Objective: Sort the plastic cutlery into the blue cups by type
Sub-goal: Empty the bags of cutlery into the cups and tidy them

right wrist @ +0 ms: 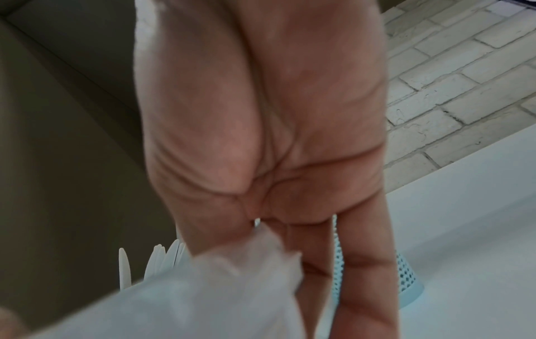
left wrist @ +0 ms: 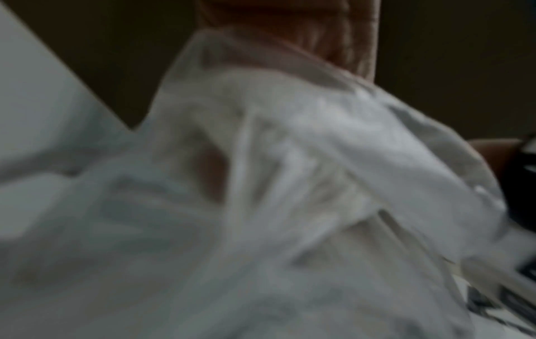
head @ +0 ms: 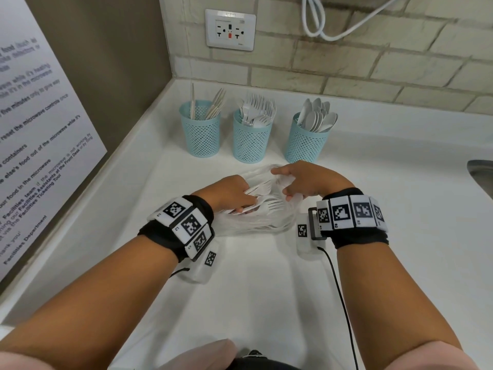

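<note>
Three blue mesh cups stand in a row at the back of the white counter (head: 386, 209). The left cup (head: 200, 134) holds wooden pieces, the middle cup (head: 252, 142) white forks, the right cup (head: 305, 144) white spoons. In front of them lies a clear plastic bag (head: 256, 222) of white forks (head: 269, 205). My left hand (head: 234, 194) reaches into the bag, fingers and thumb round a few forks. At the bag's right edge my right hand (head: 301, 182) pinches the plastic. The right wrist view shows my right hand (right wrist: 261, 137) clenched with the bag (right wrist: 203, 298) bunching out of it. The left wrist view is blurred, filled by the bag (left wrist: 290, 183).
A brick wall with an outlet (head: 230, 29) and a hanging white cable (head: 333, 25) runs behind the cups. A printed notice (head: 40, 129) covers the left wall. A metal sink edge (head: 480, 172) shows at far right.
</note>
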Tool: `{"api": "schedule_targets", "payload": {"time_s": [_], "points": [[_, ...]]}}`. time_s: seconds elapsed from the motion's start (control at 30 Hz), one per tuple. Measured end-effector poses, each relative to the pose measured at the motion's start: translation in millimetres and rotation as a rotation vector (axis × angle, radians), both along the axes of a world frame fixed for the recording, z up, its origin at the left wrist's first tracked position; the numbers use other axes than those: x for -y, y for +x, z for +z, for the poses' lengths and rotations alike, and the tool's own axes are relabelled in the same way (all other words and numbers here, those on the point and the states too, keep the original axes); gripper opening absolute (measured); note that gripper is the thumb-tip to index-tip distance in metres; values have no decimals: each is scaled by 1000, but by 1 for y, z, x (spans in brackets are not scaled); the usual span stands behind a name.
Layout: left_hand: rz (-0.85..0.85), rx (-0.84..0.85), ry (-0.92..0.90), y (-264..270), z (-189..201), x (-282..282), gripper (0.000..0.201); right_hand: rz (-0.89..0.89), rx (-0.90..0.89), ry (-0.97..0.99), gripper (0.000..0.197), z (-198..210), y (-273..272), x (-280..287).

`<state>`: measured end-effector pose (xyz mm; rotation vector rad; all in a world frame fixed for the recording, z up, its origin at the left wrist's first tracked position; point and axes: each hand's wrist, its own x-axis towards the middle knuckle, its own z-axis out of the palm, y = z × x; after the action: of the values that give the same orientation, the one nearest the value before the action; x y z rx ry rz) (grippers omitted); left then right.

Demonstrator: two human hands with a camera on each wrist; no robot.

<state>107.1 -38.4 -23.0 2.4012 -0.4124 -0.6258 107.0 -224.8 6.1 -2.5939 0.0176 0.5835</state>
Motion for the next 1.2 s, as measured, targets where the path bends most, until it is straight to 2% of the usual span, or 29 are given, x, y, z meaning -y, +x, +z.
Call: {"api": "schedule_targets", "payload": {"time_s": [0.13,0.3,0.53,0.67,0.8,0.93,1.03,1.2], "points": [[-45,97,115,-2,5,7,28,5,-1,-19,63,0,-1,-1],[-151,15,147,0,4,4,36,8,0,-29,62,0,-2,0],[2,-56,-103,5,2,-2,26,-3,29,36,61,1,-1,0],[60,-201,-258,5,6,-3,29,59,117,64,56,9,-1,-1],[139,-382,-471,7,15,-6,40,9,186,196,57,17,-2,-1],[181,-506,-691,12,24,-7,36,-41,229,382,41,23,-2,-8],[196,-466,-755,12,29,-4,24,-108,244,517,44,23,0,-15],[290,-407,-844,11,28,1,17,-177,221,835,32,28,1,-18]]}}
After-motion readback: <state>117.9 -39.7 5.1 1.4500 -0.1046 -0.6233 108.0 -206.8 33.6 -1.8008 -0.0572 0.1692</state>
